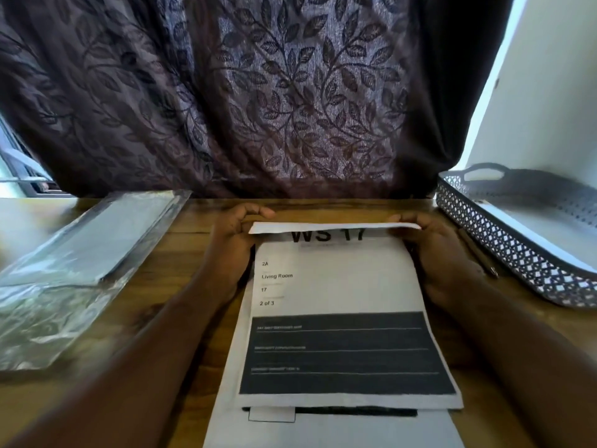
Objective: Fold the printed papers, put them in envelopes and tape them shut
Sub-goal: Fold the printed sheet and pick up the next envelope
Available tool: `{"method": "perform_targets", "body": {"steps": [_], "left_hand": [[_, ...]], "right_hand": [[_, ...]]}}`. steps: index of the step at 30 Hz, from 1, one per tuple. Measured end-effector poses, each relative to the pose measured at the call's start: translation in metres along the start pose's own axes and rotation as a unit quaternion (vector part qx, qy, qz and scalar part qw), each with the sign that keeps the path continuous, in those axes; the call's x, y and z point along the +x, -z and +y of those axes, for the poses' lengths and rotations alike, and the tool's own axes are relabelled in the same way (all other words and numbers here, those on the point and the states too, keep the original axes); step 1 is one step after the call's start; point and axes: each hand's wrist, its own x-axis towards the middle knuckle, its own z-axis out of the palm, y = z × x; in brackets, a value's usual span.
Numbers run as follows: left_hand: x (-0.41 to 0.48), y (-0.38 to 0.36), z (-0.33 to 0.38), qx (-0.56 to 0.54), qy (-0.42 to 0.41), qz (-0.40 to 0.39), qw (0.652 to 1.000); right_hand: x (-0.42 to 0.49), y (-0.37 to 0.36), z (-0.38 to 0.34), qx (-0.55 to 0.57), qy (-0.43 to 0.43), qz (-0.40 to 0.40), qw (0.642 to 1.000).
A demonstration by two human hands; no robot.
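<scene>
A printed paper [339, 279] with "WS 17", "Living Room" and a dark block lies on the wooden table in front of me, on top of another printed sheet [332, 430]. Its far edge is lifted and curled toward me. My left hand [232, 234] pinches the far left corner of that edge. My right hand [436, 247] pinches the far right corner. A clear plastic pack of white envelopes [90, 247] lies at the left of the table. No tape is in view.
A dark perforated tray [517, 250] holding white sheets stands at the right. A pen [478, 253] lies between the tray and my right hand. A leaf-patterned curtain [258, 92] hangs behind the table's far edge.
</scene>
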Motion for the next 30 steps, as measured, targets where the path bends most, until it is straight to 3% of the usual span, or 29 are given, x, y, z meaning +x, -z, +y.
{"method": "perform_targets", "body": {"steps": [5, 8, 14, 16, 19, 23, 30], "left_hand": [[-0.004, 0.000, 0.002, -0.069, 0.038, 0.009, 0.997], [-0.005, -0.001, 0.003, -0.078, 0.059, 0.013, 0.995], [-0.005, -0.001, 0.001, 0.060, 0.015, -0.004, 0.998], [-0.005, -0.001, 0.000, 0.101, 0.015, -0.010, 0.995], [-0.008, -0.005, 0.003, 0.161, -0.030, -0.033, 0.986], [-0.012, -0.018, 0.013, 0.182, -0.106, -0.055, 0.976], [-0.018, -0.030, 0.020, 0.258, -0.180, -0.090, 0.945]], "right_hand": [[-0.003, -0.001, -0.001, 0.002, -0.024, 0.010, 1.000], [-0.001, -0.002, 0.002, -0.030, 0.016, 0.014, 0.999], [-0.003, -0.006, 0.007, -0.175, 0.108, 0.012, 0.979], [-0.005, -0.007, 0.009, -0.275, 0.154, 0.025, 0.949], [-0.012, -0.016, 0.006, -0.430, 0.261, 0.055, 0.863], [-0.023, -0.035, 0.004, -0.551, 0.349, 0.014, 0.758], [-0.034, -0.046, 0.003, -0.558, 0.358, -0.060, 0.746]]}}
